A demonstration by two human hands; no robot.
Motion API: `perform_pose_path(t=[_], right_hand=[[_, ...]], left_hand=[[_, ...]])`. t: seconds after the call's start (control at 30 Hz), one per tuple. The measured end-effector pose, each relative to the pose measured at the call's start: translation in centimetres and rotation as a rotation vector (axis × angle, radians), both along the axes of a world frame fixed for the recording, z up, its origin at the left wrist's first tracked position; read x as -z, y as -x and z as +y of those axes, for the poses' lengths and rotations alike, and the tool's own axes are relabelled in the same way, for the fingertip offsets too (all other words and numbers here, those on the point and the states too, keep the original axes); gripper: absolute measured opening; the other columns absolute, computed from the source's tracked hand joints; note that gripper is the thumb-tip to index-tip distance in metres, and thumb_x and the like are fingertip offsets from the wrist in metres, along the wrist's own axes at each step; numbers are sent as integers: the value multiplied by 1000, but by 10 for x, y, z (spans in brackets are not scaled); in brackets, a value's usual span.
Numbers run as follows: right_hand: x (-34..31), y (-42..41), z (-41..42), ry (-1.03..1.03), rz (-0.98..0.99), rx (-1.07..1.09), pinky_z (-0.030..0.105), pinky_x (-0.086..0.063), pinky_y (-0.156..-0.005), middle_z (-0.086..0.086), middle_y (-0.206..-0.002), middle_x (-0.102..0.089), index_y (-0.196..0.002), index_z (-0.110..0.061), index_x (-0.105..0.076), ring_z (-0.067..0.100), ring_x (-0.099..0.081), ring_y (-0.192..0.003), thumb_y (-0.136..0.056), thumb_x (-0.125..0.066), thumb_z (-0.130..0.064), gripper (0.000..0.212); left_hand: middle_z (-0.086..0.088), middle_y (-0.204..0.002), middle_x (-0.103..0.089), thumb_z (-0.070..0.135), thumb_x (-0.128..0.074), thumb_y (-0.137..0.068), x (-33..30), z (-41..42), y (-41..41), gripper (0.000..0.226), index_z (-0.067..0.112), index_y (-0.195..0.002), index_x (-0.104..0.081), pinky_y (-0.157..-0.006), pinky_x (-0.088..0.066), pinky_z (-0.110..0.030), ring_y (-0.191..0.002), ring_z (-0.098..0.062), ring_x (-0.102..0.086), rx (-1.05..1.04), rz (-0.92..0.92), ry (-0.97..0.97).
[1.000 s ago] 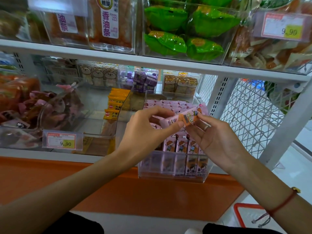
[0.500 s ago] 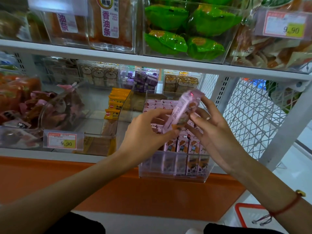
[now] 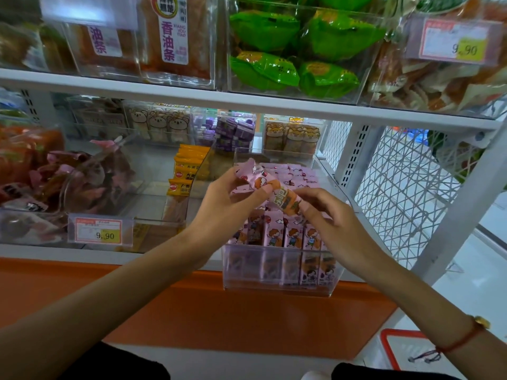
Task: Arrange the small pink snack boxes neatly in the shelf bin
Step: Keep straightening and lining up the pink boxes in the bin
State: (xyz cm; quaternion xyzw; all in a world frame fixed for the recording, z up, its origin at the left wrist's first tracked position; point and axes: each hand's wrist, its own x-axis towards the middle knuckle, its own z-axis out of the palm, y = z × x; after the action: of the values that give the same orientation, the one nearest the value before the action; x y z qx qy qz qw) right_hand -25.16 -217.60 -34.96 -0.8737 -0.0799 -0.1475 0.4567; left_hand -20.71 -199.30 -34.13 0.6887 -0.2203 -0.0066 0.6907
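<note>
A small pink snack box (image 3: 271, 187) with an orange cartoon print lies slanted above the clear shelf bin (image 3: 277, 281). My left hand (image 3: 227, 204) pinches its upper left end, and my right hand (image 3: 329, 215) pinches its lower right end. Inside the bin, several pink snack boxes (image 3: 290, 237) stand upright in a front row, and more lie in rows behind (image 3: 299, 175). My hands hide the middle of the bin.
Left of the bin is a clear bin with orange packets (image 3: 186, 174) and a 9.90 price tag (image 3: 98, 232). A white shelf board (image 3: 247, 102) with green packets (image 3: 290, 50) hangs above. A white mesh side panel (image 3: 406, 193) stands right; a red basket (image 3: 397, 349) sits on the floor.
The pink box, tilted up towards the right half a second ago, now slants the other way with its high end at the left. Both hands stay on it and have shifted slightly.
</note>
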Motion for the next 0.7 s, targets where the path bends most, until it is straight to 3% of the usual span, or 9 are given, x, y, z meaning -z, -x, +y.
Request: perform_pose_path(t=[0.1, 0.17, 0.23, 0.3, 0.43, 0.6, 0.7], right_hand=[[3, 3, -2, 176, 34, 14, 6, -43, -72, -12, -130, -47, -141, -28, -35, 3, -55, -102, -95, -41, -41, 48], [9, 5, -4, 339, 78, 24, 19, -43, -96, -9, -146, -34, -150, -28, -14, 12, -48, -121, -96, -43, -40, 62], [14, 7, -3, 482, 115, 28, 31, -29, -111, -7, -156, -19, -151, -30, -5, 9, -35, -132, -97, -41, -42, 66], [16, 7, -2, 562, 102, 11, 28, -25, -109, -8, -155, -19, -150, -31, -14, 3, -34, -125, -99, -37, -40, 56], [17, 4, -5, 659, 57, 10, 21, -10, -106, -13, -152, -23, -147, -33, -27, 1, -11, -140, -102, -32, -37, 45], [17, 3, -9, 666, 40, -1, 19, -9, -103, -14, -150, -28, -145, -35, -31, 0, -15, -138, -101, -35, -37, 44], [18, 3, -10, 640, 25, -15, 18, -10, -103, -13, -147, -32, -144, -34, -33, 0, -17, -137, -101, -36, -37, 43]], left_hand=[[1, -104, -70, 21, -66, -86, 1, 1, -2, 36, 13, -119, -56, -79, -58, -23, -90, -7, -70, -100, -41, 21], [-1, -105, -69, 27, -68, -83, -3, 0, -6, 40, 13, -118, -54, -79, -57, -23, -92, -8, -69, -203, -93, 47], [-3, -109, -66, 27, -69, -83, -8, -6, -13, 43, 14, -119, -51, -81, -56, -23, -97, -10, -67, -254, -151, 45], [-2, -109, -64, 23, -69, -85, -15, -15, -26, 39, 16, -117, -49, -85, -55, -25, -99, -11, -65, -271, -211, -26], [0, -113, -62, 17, -72, -84, -28, -36, -59, 35, 18, -111, -49, -88, -55, -31, -99, -14, -64, -196, -268, -209], [-1, -110, -59, 12, -75, -80, -32, -48, -98, 35, 18, -106, -53, -95, -50, -44, -106, -23, -60, -96, -316, -475], [-5, -120, -57, 14, -72, -83, -33, -49, -117, 38, 16, -117, -55, -93, -47, -32, -111, -20, -56, 61, -312, -640]])
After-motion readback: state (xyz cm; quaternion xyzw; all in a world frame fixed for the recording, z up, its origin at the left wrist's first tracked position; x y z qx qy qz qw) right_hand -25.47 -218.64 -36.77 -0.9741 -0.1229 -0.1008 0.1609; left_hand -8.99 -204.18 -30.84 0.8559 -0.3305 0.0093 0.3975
